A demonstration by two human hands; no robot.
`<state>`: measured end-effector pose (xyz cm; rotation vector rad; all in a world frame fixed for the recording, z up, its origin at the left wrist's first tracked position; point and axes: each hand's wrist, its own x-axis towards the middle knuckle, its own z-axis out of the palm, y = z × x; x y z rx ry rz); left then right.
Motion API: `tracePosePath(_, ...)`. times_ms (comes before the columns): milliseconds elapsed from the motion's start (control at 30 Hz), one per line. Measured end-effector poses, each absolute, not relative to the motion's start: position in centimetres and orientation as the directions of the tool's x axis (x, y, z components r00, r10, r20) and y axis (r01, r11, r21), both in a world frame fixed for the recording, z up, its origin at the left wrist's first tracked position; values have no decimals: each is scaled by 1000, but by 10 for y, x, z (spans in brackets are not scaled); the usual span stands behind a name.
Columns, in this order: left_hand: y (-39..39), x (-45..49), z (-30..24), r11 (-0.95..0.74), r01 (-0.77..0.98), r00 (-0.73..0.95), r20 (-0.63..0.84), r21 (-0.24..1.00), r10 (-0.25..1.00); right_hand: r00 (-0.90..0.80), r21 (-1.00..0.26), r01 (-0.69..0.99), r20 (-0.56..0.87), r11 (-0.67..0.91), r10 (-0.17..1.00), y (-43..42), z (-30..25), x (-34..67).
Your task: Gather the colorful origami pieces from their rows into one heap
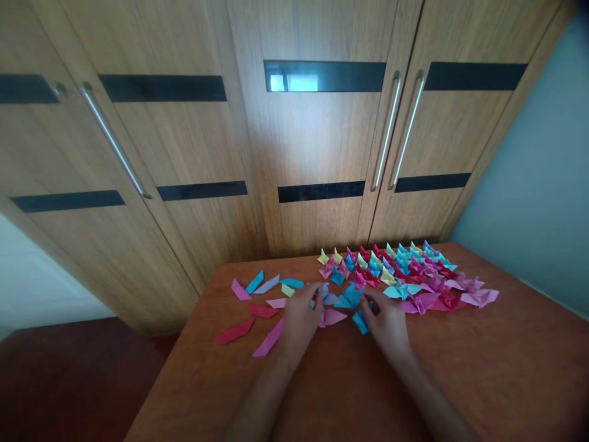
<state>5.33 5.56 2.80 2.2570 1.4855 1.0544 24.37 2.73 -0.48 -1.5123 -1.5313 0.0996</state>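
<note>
My left hand (pixel 301 316) rests on the wooden table (pixel 483 368), its fingers closed around a pale lilac folded paper piece (pixel 327 296). A pink folded piece (pixel 332 317) lies just to its right. My right hand (pixel 386 322) pinches a small blue folded paper piece (pixel 361 321) at its fingertips. Between the two hands sits a blue origami shape (pixel 350 298). Both forearms reach in from the bottom edge.
Several finished origami shapes in pink, blue, red and yellow (pixel 405 270) are packed in rows at the table's far right. Flat folded strips (pixel 257 301) lie scattered at the far left. Wooden wardrobe doors with metal handles (pixel 389 132) stand behind. The floor (pixel 69 380) lies to the left.
</note>
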Motion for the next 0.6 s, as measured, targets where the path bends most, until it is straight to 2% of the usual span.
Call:
tracePosePath(100,61,-1,34,-432,686,110,503,586,857,167,-665,692,526,281,834,35,5,213)
tracePosePath(200,65,-64,36,-281,747,-95,515,602,852,104,-696,638,500,328,860,46,14,174)
tracePosePath(300,68,-117,33,-187,756,-191,484,628,854,60,-714,595,497,369,866,63,20,134)
tracePosePath(433,77,-156,28,-68,688,-342,405,722,848,-1,-705,575,508,416,862,94,27,86)
tracePosePath(600,88,-172,20,52,691,-464,388,721,797,-84,-661,628,468,411,880,136,41,39)
